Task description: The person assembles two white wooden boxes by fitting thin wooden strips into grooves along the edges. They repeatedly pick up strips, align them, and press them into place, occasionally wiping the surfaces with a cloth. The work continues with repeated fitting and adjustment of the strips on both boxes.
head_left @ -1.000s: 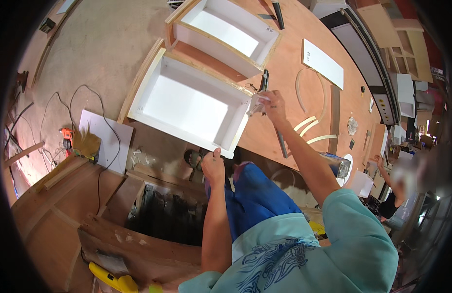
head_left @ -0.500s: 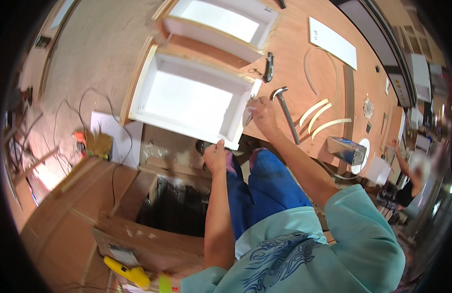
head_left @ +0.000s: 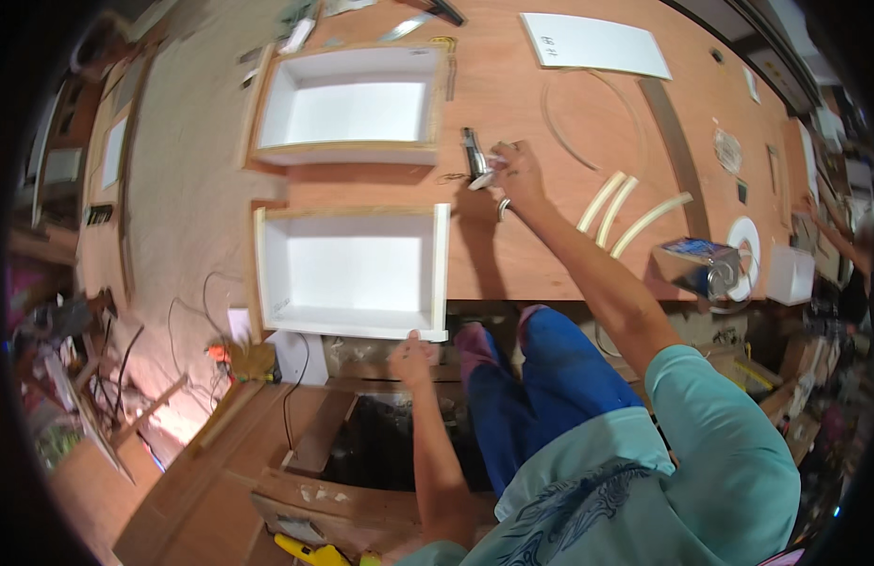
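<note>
A white-lined drawer box (head_left: 347, 259) with pale strips along its right and front edges lies on the wooden bench. My left hand (head_left: 415, 360) is at its front edge near the right corner, fingers curled and one digit over the rim. My right hand (head_left: 518, 172) is raised over the bench, pinching a small whitish flat piece (head_left: 484, 180), blurred by motion. Just left of it is a dark utility knife (head_left: 473, 151), partly covered by the piece. A hammer (head_left: 504, 207) lies mostly hidden under my right forearm.
A second drawer box (head_left: 347, 99) sits behind. To the right are several curved pale strips (head_left: 602, 203), a thin hoop-like band (head_left: 553, 123), a white panel (head_left: 597, 43), a brown strip (head_left: 677, 156) and a can (head_left: 698, 266). A yellow tool (head_left: 309, 550) lies low down.
My right hand has moved from the drawer box's right edge toward the utility knife. My left hand stays by the front edge. The whole view has turned and shifted.
</note>
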A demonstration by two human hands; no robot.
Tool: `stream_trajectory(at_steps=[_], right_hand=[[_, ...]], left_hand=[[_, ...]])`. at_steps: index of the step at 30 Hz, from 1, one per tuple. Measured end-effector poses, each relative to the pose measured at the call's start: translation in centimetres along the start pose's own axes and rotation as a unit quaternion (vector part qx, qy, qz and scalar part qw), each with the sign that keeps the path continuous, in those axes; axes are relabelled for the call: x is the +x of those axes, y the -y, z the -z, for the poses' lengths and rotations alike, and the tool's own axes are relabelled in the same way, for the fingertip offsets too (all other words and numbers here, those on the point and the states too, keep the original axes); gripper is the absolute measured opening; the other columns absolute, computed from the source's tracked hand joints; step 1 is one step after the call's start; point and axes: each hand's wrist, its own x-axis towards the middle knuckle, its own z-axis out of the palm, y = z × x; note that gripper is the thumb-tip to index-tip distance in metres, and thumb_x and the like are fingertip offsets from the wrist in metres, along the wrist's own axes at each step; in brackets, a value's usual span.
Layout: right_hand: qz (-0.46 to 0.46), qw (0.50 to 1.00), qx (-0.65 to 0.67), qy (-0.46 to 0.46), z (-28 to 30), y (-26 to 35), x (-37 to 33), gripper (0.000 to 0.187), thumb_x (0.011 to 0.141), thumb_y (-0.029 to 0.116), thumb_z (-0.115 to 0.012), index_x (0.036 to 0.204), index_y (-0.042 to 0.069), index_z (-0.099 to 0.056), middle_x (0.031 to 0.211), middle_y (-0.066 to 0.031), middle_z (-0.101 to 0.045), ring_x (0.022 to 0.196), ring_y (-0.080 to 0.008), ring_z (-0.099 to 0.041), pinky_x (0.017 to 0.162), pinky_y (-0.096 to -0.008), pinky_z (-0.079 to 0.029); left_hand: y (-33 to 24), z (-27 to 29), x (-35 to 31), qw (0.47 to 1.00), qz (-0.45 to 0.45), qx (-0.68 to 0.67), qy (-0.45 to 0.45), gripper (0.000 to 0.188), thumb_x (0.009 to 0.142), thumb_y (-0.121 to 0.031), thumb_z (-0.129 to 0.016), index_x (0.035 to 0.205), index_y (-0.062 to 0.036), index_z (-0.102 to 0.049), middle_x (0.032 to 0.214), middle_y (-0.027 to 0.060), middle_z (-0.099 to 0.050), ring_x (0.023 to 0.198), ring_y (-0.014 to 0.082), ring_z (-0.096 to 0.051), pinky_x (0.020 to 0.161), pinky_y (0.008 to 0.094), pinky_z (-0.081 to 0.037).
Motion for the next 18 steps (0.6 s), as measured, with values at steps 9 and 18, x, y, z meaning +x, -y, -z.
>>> stream_trajectory(at_steps=[9,18], right_hand=[[-0.011,0.994,0.012,0.113,5.1,-2.2,-11.9,0.043,0.07,0.008,-0.074,0.111,0.005,-0.061,0.114,-0.0199,-0.057,0.105,-0.038,-0.052,0.089,-0.045,-0.046],[0.024,0.987,-0.156,-0.026,13.8,-8.8,-13.0,0.022,0.078,0.008,-0.064,0.098,0.0,-0.061,0.109,-0.0191,-0.057,0.101,-0.0355,-0.055,0.088,-0.0427,-0.046]], left_hand=[[-1.2,0.2,-1.4,0.999,0.014,0.049,-0.013,0.036,0.093,-0.027,-0.063,0.072,0.002,-0.058,0.059,0.0074,-0.057,0.045,0.0132,-0.049,0.037,0.0279,-0.035],[4.4,3.6,-0.8,0.921,-0.226,0.295,-0.117,0.023,0.089,-0.021,-0.064,0.077,-0.0009,-0.063,0.073,0.0097,-0.063,0.065,0.0216,-0.063,0.054,0.032,-0.051]])
